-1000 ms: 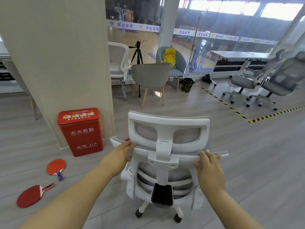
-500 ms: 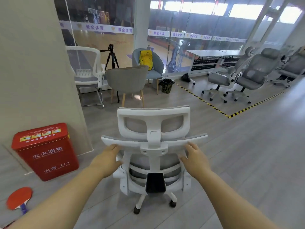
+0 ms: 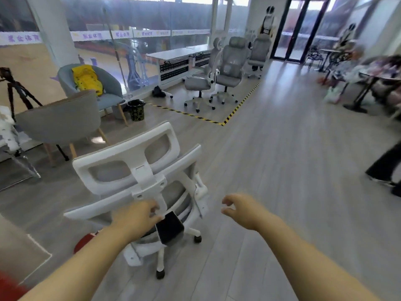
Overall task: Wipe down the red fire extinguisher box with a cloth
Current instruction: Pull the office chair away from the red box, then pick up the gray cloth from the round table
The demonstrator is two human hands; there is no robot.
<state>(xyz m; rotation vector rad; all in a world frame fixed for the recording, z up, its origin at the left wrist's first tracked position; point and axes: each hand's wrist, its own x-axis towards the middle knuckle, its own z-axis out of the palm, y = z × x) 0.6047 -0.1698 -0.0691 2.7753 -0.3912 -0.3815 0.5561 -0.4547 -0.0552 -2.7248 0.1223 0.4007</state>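
The red fire extinguisher box shows only as a blurred red patch in the bottom-left corner. Another red patch peeks out behind my left forearm; I cannot tell what it is. No cloth is in view. My left hand has its fingers curled around the central post of the white office chair, which leans to the right. My right hand hangs free to the right of the chair, fingers loosely apart and holding nothing.
A beige pillar base is at lower left. Grey armchairs, a tripod and a dark bin stand beyond the chair. More office chairs sit behind yellow-black floor tape. A person's legs are at the right.
The view has swung right, pushing the red box to the frame corner. The chair has tilted and turned. My right hand has come off the backrest; my left has slid to the central post.
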